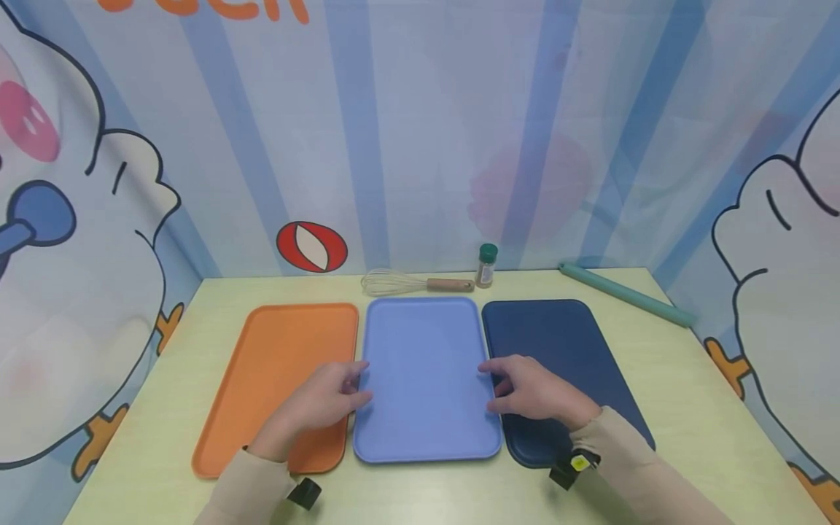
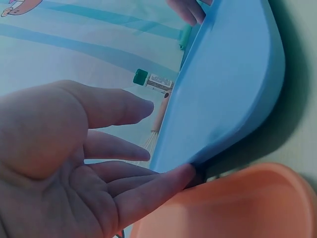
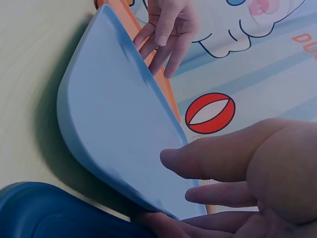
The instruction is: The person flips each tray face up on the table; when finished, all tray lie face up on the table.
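A light blue tray (image 1: 423, 379) lies between an orange tray (image 1: 295, 350) on the left and a dark navy tray (image 1: 545, 328) on the right. My left hand (image 1: 324, 396) is at the light blue tray's left edge, over the orange tray. In the left wrist view its fingers (image 2: 153, 193) extend to the tray's side, thumb apart in the air. On the opposite edge my right hand (image 1: 534, 388) mirrors it, above the navy tray. The right wrist view shows its thumb (image 3: 208, 157) raised off the tray, with the lower fingertips at the rim, partly hidden.
Behind the trays lie a whisk (image 1: 420, 284) with a wooden handle and a green-capped spice jar (image 1: 485, 266), which stands upright. A green rolling pin (image 1: 626, 294) rests at the back right of the pale table (image 1: 420, 496). A printed curtain (image 1: 420, 131) hangs behind.
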The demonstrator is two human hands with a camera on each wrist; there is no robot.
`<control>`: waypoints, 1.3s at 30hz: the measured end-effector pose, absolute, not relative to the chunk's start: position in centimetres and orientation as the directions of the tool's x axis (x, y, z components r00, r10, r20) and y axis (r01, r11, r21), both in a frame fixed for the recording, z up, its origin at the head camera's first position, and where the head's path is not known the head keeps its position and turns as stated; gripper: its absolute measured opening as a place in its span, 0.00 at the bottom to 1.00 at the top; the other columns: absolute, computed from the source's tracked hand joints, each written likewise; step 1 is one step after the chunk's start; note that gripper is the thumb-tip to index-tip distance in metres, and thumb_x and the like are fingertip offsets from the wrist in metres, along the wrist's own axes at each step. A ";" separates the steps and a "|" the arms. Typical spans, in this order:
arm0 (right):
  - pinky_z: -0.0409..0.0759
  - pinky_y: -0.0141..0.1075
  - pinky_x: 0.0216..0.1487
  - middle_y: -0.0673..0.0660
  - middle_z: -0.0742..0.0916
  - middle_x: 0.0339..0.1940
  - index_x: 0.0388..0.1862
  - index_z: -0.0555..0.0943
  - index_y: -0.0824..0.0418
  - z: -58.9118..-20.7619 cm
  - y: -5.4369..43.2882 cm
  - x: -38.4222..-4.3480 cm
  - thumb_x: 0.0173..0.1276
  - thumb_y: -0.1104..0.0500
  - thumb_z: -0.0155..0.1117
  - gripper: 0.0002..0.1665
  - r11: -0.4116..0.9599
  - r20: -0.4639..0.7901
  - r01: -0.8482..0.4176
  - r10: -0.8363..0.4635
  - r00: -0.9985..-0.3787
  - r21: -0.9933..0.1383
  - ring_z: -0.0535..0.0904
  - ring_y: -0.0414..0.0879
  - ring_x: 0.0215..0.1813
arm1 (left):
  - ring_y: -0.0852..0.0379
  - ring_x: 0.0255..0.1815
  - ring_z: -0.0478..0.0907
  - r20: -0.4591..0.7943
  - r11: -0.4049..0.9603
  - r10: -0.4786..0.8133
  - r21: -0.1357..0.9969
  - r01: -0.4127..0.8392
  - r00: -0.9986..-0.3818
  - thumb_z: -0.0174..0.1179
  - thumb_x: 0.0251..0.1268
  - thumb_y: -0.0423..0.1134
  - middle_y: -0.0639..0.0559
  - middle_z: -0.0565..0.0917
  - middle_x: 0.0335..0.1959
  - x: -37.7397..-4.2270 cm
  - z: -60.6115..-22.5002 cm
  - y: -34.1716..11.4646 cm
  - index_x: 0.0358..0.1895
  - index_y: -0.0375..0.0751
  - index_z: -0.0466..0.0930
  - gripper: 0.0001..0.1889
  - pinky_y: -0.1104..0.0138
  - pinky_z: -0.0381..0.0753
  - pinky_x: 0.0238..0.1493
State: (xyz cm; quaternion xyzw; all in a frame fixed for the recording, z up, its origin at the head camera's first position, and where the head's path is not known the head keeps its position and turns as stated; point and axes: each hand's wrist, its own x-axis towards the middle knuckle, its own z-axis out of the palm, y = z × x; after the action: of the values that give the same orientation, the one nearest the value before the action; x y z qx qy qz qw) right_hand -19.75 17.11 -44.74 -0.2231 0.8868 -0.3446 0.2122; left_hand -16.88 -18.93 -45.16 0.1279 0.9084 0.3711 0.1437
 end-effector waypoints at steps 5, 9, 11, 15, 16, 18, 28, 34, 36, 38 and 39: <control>0.89 0.43 0.49 0.73 0.78 0.71 0.72 0.74 0.71 -44.5 17.3 -19.7 0.66 0.64 0.77 0.38 0.641 -0.228 -0.243 -0.560 -0.796 -0.728 0.89 0.58 0.55 | 0.59 0.19 0.71 -0.178 0.691 0.336 0.713 0.114 -0.925 0.65 0.74 0.37 0.52 0.77 0.23 -16.8 -44.9 -18.8 0.74 0.25 0.70 0.31 0.69 0.70 0.22; 0.89 0.45 0.51 0.74 0.77 0.73 0.73 0.74 0.70 -44.3 17.3 -19.6 0.67 0.63 0.76 0.38 0.629 -0.242 -0.227 -0.570 -0.785 -0.743 0.88 0.60 0.57 | 0.58 0.20 0.77 -0.197 0.691 0.331 0.717 0.095 -0.923 0.65 0.75 0.39 0.52 0.77 0.19 -16.8 -44.9 -18.8 0.75 0.26 0.69 0.31 0.69 0.70 0.22; 0.89 0.46 0.52 0.74 0.76 0.73 0.74 0.73 0.70 -44.2 17.2 -19.5 0.67 0.63 0.75 0.38 0.625 -0.247 -0.224 -0.575 -0.780 -0.748 0.87 0.61 0.58 | 0.58 0.18 0.76 -0.201 0.690 0.327 0.719 0.087 -0.924 0.65 0.75 0.39 0.53 0.75 0.17 -16.7 -44.9 -18.7 0.75 0.27 0.69 0.32 0.69 0.68 0.21; 0.88 0.46 0.53 0.74 0.76 0.73 0.75 0.73 0.68 -44.1 17.2 -19.4 0.68 0.61 0.75 0.38 0.623 -0.253 -0.226 -0.584 -0.771 -0.749 0.87 0.61 0.59 | 0.56 0.18 0.78 -0.217 0.685 0.316 0.726 0.064 -0.924 0.65 0.75 0.39 0.53 0.72 0.16 -16.7 -44.8 -18.6 0.75 0.27 0.69 0.32 0.70 0.64 0.20; 0.88 0.46 0.53 0.74 0.76 0.73 0.75 0.73 0.68 -44.0 17.2 -19.4 0.69 0.61 0.74 0.38 0.622 -0.255 -0.225 -0.587 -0.769 -0.750 0.87 0.61 0.59 | 0.54 0.19 0.79 -0.221 0.682 0.313 0.729 0.057 -0.924 0.65 0.75 0.39 0.53 0.72 0.16 -16.6 -44.7 -18.6 0.75 0.27 0.69 0.32 0.70 0.64 0.20; 0.88 0.47 0.54 0.74 0.75 0.73 0.75 0.73 0.67 -43.9 17.2 -19.5 0.69 0.60 0.74 0.38 0.617 -0.260 -0.219 -0.590 -0.765 -0.756 0.86 0.61 0.60 | 0.52 0.20 0.81 -0.230 0.676 0.306 0.736 0.041 -0.924 0.65 0.75 0.40 0.52 0.73 0.16 -16.6 -44.7 -18.5 0.76 0.27 0.69 0.32 0.70 0.64 0.20; 0.86 0.50 0.57 0.76 0.74 0.73 0.75 0.73 0.66 -43.5 17.3 -19.3 0.70 0.60 0.74 0.37 0.589 -0.280 -0.171 -0.594 -0.754 -0.790 0.84 0.63 0.63 | 0.51 0.22 0.82 -0.269 0.676 0.275 0.737 -0.013 -0.923 0.65 0.76 0.42 0.46 0.79 0.19 -16.3 -44.2 -18.1 0.77 0.28 0.67 0.34 0.67 0.67 0.21; 0.86 0.50 0.58 0.76 0.74 0.74 0.75 0.73 0.66 -43.5 17.3 -19.3 0.70 0.60 0.73 0.37 0.582 -0.281 -0.168 -0.600 -0.749 -0.796 0.84 0.65 0.64 | 0.51 0.23 0.82 -0.274 0.677 0.260 0.735 -0.027 -0.926 0.65 0.76 0.42 0.47 0.79 0.21 -16.2 -44.0 -17.9 0.77 0.27 0.67 0.34 0.65 0.71 0.24; 0.86 0.51 0.58 0.76 0.74 0.74 0.75 0.73 0.66 -43.5 17.3 -19.4 0.70 0.60 0.73 0.37 0.581 -0.282 -0.167 -0.601 -0.748 -0.797 0.83 0.65 0.64 | 0.51 0.23 0.82 -0.265 0.678 0.259 0.735 -0.021 -0.929 0.65 0.76 0.42 0.47 0.79 0.21 -16.2 -43.9 -17.8 0.76 0.26 0.66 0.34 0.66 0.70 0.23; 0.86 0.51 0.58 0.76 0.75 0.73 0.75 0.73 0.67 -43.4 17.3 -19.4 0.70 0.60 0.73 0.37 0.582 -0.282 -0.167 -0.600 -0.748 -0.796 0.83 0.66 0.64 | 0.51 0.23 0.82 -0.262 0.681 0.258 0.732 -0.017 -0.930 0.65 0.76 0.42 0.48 0.77 0.19 -16.2 -43.9 -17.8 0.76 0.25 0.66 0.34 0.67 0.67 0.21; 0.86 0.51 0.58 0.76 0.75 0.73 0.75 0.73 0.67 -43.3 17.3 -19.4 0.70 0.60 0.73 0.37 0.582 -0.281 -0.168 -0.601 -0.748 -0.796 0.83 0.66 0.64 | 0.52 0.22 0.81 -0.261 0.683 0.257 0.730 -0.016 -0.931 0.65 0.76 0.42 0.50 0.75 0.18 -16.2 -43.9 -17.8 0.76 0.26 0.66 0.34 0.67 0.66 0.21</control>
State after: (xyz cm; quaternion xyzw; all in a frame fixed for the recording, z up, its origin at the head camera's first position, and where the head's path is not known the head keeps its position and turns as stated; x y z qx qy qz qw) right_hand -19.38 17.32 -43.35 -0.2271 0.8466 -0.3968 0.2726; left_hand -16.21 -17.83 -43.89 0.0670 0.9007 0.3925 0.1739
